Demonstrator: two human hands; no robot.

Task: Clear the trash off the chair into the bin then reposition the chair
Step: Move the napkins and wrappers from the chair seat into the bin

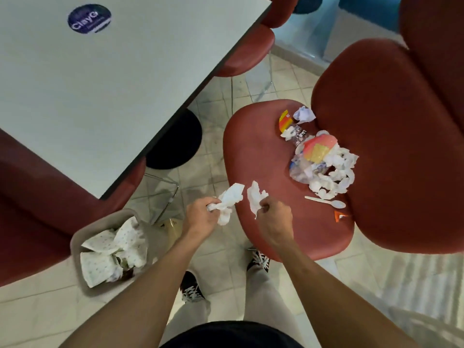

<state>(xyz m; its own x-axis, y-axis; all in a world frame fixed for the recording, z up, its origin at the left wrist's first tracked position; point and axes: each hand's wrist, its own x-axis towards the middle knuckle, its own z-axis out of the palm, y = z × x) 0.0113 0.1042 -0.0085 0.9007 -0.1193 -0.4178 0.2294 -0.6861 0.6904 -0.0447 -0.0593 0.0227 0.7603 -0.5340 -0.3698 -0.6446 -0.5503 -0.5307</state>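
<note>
A red chair (263, 151) stands in front of me with its seat turned toward me. On the seat near the backrest lies a trash pile (324, 167) of crumpled tissues, plastic wrappers and a white plastic spoon (326, 201). My left hand (200, 217) grips a crumpled white tissue (229, 202) over the chair's front edge. My right hand (275, 217) pinches a second white tissue (254, 197) just above the seat. The grey bin (77, 237) sits on the floor to the lower left, holding dotted paper wrappers.
A white table (100, 84) with a dark round base (175, 144) stands at the upper left. Other red chairs (246, 51) surround it. My feet in black shoes (192, 288) stand on the tiled floor between bin and chair.
</note>
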